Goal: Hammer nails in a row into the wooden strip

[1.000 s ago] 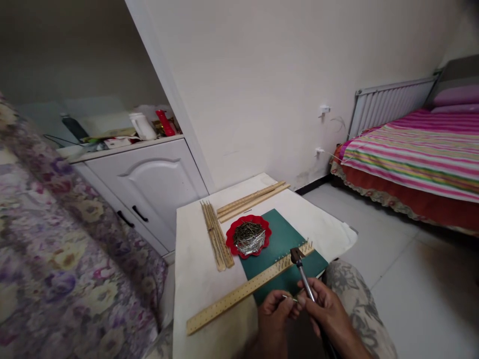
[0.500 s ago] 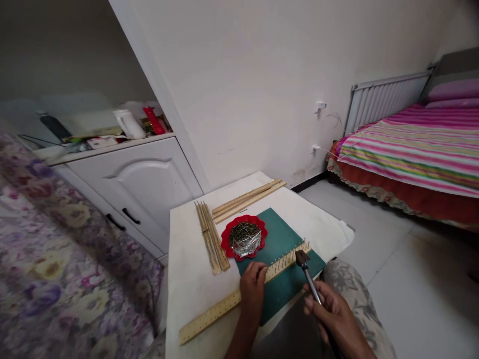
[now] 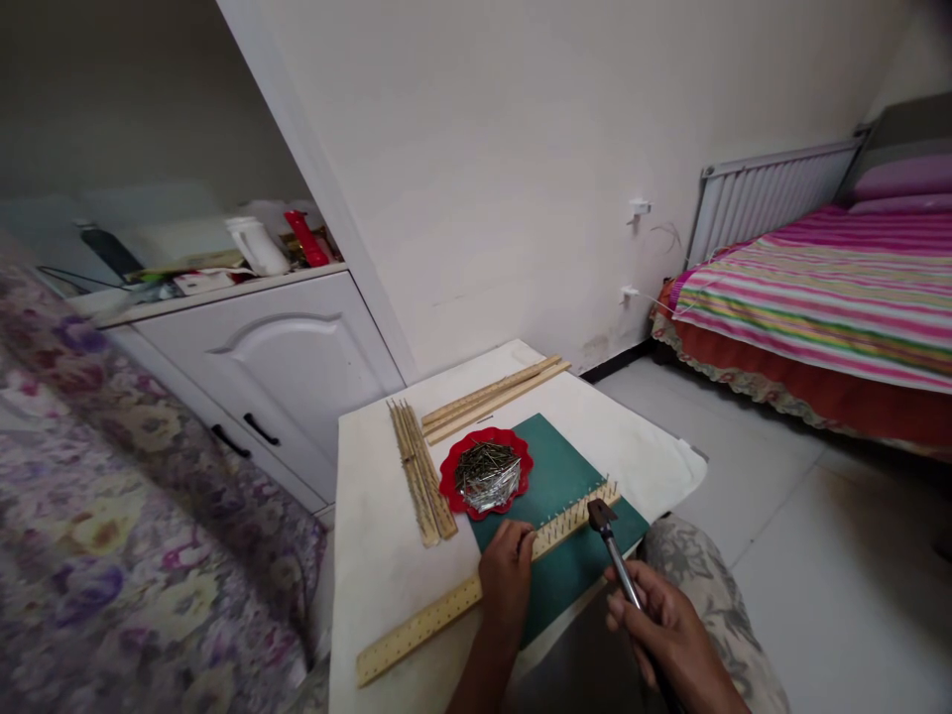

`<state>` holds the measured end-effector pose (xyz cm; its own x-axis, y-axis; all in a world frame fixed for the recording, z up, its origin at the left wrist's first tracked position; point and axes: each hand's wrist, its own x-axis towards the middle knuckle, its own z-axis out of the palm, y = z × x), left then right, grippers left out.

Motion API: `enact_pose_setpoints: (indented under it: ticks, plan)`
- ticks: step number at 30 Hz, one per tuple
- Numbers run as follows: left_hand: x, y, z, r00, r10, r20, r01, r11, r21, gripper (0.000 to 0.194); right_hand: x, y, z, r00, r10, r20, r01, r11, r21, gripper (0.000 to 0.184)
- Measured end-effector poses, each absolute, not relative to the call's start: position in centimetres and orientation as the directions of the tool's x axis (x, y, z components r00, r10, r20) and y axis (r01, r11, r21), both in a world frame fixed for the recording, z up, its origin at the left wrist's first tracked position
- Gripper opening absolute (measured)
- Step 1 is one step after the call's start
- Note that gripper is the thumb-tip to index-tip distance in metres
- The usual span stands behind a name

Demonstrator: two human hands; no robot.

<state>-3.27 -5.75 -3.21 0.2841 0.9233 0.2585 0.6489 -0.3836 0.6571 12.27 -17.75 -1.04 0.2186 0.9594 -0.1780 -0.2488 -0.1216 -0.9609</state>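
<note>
A pale wooden strip (image 3: 420, 630) with rows of small holes lies slantwise across the table and a green mat (image 3: 550, 461). Several thin nails (image 3: 576, 511) stand upright in its right part. At the left end of that row, my left hand (image 3: 507, 570) rests over the strip with thumb and fingers pinched together; what is between the fingertips is too small to make out. My right hand (image 3: 658, 620) is wrapped round the handle of a hammer (image 3: 617, 555). The dark hammer head is held just above the strip's right part, near the nails.
On the mat's far left corner sits a red scalloped dish (image 3: 447, 474) full of nails. Bundled wooden strips (image 3: 420, 476) lie left of it and more strips (image 3: 495, 397) behind it, on a white table (image 3: 372, 585). A cabinet (image 3: 275, 387) stands left, a bed (image 3: 818, 297) right.
My left hand has shifted very slightly to the right along the strip, its fingertips still pinched. The hammer and my right hand stay almost where they were.
</note>
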Motion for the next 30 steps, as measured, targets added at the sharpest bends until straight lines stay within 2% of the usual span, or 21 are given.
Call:
enact_pose_setpoints:
  ticks: [7, 14, 18, 30]
  plan:
    - [-3.1, -5.8, -3.3, 0.329, 0.905, 0.268, 0.671, -0.424, 0.609, 0.025, 12.2, -17.7, -0.9, 0.197, 0.965, -0.173, -0.241, -0.123, -0.963, 0.037]
    - [-3.0, -5.7, -3.9, 0.315, 0.902, 0.294, 0.651, -0.431, 0.625, 0.024, 11.6, -16.9, 0.7, 0.015, 0.985, -0.172, -0.239, -0.163, -0.957, 0.040]
    - [-3.0, -5.7, -4.1, 0.319, 0.909, 0.268, 0.647, -0.415, 0.640, 0.020, 10.6, -15.9, 0.7, -0.055, 0.985, -0.164, -0.234, -0.172, -0.957, 0.038]
    - [-3.2, -5.5, -4.4, 0.299, 0.936, 0.185, 0.698, -0.347, 0.626, 0.017, 9.4, -14.6, 0.2, -0.107, 0.982, -0.159, -0.173, -0.176, -0.969, 0.030]
